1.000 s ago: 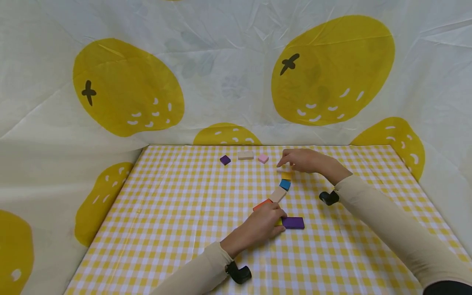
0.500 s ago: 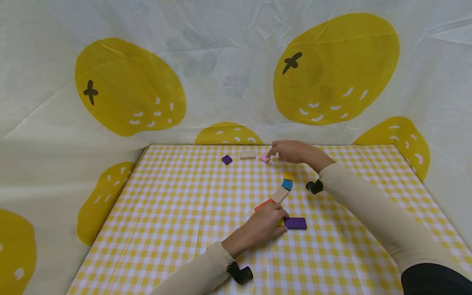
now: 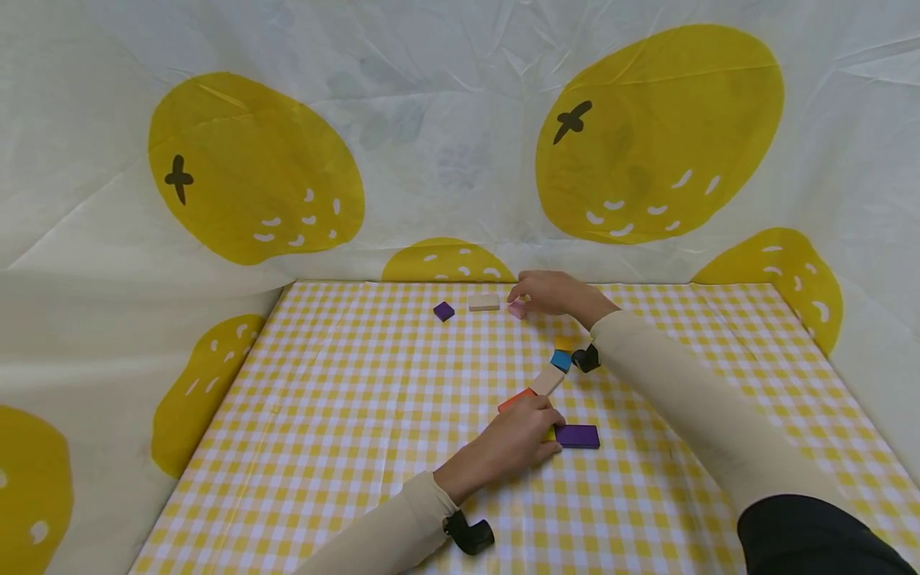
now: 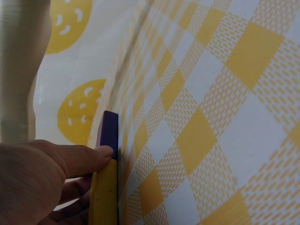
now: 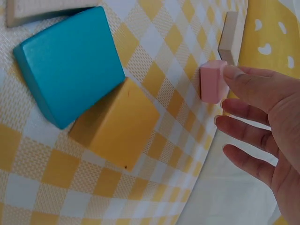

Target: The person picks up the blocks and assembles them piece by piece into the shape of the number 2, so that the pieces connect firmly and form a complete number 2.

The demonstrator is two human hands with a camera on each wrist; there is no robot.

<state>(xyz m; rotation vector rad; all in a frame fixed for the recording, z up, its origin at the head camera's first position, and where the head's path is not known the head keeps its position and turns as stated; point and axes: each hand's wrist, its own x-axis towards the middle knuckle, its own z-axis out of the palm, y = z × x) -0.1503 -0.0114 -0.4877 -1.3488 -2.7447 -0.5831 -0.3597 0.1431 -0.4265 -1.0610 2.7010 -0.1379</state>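
Two blocks touch: the left hand (image 3: 506,439) grips the yellow block (image 4: 105,197) beside the purple block (image 3: 578,436). Farther on, if the right arm (image 3: 690,399) dips, its black wrist piece (image 3: 585,358) could knock the blue block (image 5: 70,65). By the bench's (image 3: 323,399) far edge, the right hand (image 3: 552,294) seems to pinch the pink block (image 5: 212,82), its grip partly hidden.

Block chain (image 3: 548,380) on tablecloth (image 3: 323,431); behind it, toward left, three separate blocks (image 3: 484,303).

Flat, gripped, mostly hidden from above: yellow block (image 4: 104,199). Flat, against the yellow block's right end: oblong purple block (image 3: 579,436). Well beyond the yellow block: small pink block (image 5: 212,83), pinched.
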